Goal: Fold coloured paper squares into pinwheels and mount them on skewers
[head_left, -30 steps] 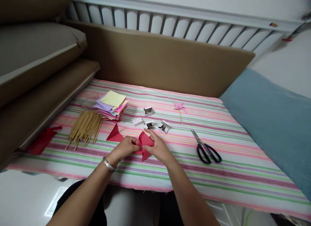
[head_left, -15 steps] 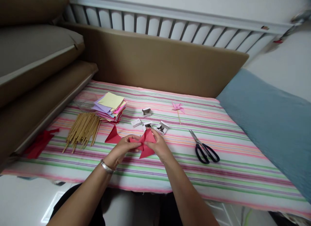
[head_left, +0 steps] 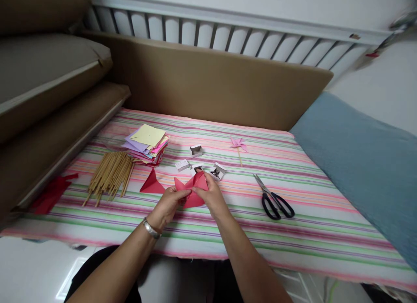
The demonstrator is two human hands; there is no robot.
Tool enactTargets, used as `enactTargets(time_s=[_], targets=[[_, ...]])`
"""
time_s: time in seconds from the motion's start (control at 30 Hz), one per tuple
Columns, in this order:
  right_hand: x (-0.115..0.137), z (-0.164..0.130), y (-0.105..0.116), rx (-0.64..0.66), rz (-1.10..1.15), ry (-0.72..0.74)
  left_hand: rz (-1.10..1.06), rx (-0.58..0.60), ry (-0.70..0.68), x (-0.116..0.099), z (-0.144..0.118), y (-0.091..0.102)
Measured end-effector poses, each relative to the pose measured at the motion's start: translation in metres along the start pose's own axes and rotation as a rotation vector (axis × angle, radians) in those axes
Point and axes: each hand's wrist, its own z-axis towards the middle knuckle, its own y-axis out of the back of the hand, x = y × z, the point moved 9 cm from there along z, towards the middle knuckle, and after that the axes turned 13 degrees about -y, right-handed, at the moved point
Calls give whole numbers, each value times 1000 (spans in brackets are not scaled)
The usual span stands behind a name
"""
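Observation:
A red paper pinwheel [head_left: 194, 199] with its points partly folded inward is held between both hands above the striped cloth. My left hand [head_left: 170, 201], a silver bracelet at its wrist, pinches the paper near its centre from the left. My right hand [head_left: 210, 193] grips the right side, its thumb pressing close to the middle. Fingers hide part of the centre. To the left of them lies another folded red paper piece [head_left: 151, 182]. Just beyond the hands are small white boxes; one open box [head_left: 217, 171] holds dark little items that I cannot make out.
Left are a bundle of wooden sticks [head_left: 110, 174], a stack of coloured paper [head_left: 146, 140] and red scraps [head_left: 54, 194]. Black-handled scissors [head_left: 273, 198] lie open at right, below a pink pinwheel [head_left: 239, 143] on a stick. A brown board [head_left: 208, 83] stands behind.
My left hand has shifted slightly right and lower, pinching closer to the pinwheel's centre. The red paper has turned a little, and one point now sticks up at its left.

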Motion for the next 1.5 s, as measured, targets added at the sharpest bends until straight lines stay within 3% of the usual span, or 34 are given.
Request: enactTargets(time_s=[0.2,0.33,0.43,0.53,0.7,0.83,0.97,1.23,1.5], targets=[[4,-4,0,25,-66,48,-45,-104,-37,-8,9,19],[26,-22,0,16,-330,309,-98,-165,-43,-23,15,37],[32,-37,-17,74,-572,491,-83,-177,-41,-31,16,45],[30,-42,-27,58,-711,573,-34,-172,-50,-35,16,46],[31,-42,-29,-11,-755,639,80,-188,-65,-38,14,49],[31,-40,-28,17,-726,624,119,-175,-65,-38,14,47],[28,-32,-22,-10,-634,514,143,-151,-46,-35,12,41],[28,-26,-13,-135,-583,406,175,32,-53,-25,9,14],[26,-24,-13,-133,-583,357,104,81,29,-18,6,11]])
